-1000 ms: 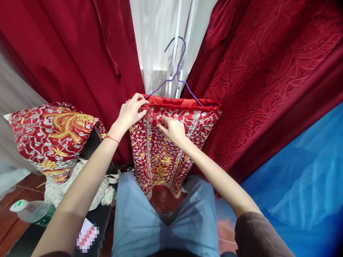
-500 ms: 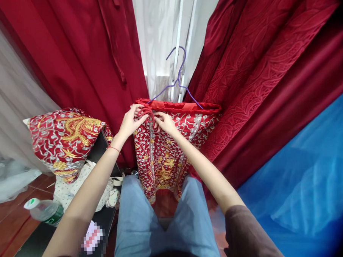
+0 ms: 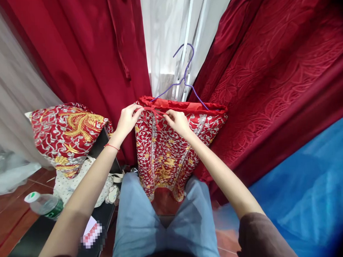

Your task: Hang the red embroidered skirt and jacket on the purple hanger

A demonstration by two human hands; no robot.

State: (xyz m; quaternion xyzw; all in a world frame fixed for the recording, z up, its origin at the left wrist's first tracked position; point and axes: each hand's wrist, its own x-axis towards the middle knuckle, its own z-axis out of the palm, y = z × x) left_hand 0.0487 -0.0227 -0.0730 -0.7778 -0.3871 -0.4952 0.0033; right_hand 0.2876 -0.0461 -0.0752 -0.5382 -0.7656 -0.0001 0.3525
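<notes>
At the far left a pale gauze curtain (image 3: 7, 94) hangs beside a red curtain (image 3: 80, 53). Low on the floor lies a plastic bottle (image 3: 45, 205) with a green label, and above it a second embroidered red garment (image 3: 66, 137) is draped over a black stand (image 3: 102, 144), with a white patterned bag (image 3: 77, 185) under it.

The left hand (image 3: 127, 119) pinches one end of a thin red cord (image 3: 155, 113) at the waistband of an embroidered red skirt (image 3: 167, 155); its fingers are closed together on the cord. The skirt hangs in the middle of the view from a purple wire hanger (image 3: 183, 77), its hem falling to just above the person's knees in blue jeans (image 3: 136, 224). Behind the hanger a white sheer curtain (image 3: 170, 37) shows.

The right hand (image 3: 179, 122) grips the other end of the cord just beside the left, thumb and fingers closed on it, the cord drawn taut between the two hands.

To the right hangs a patterned dark red curtain (image 3: 271, 63), and below it lies a blue sheet (image 3: 310, 190).
</notes>
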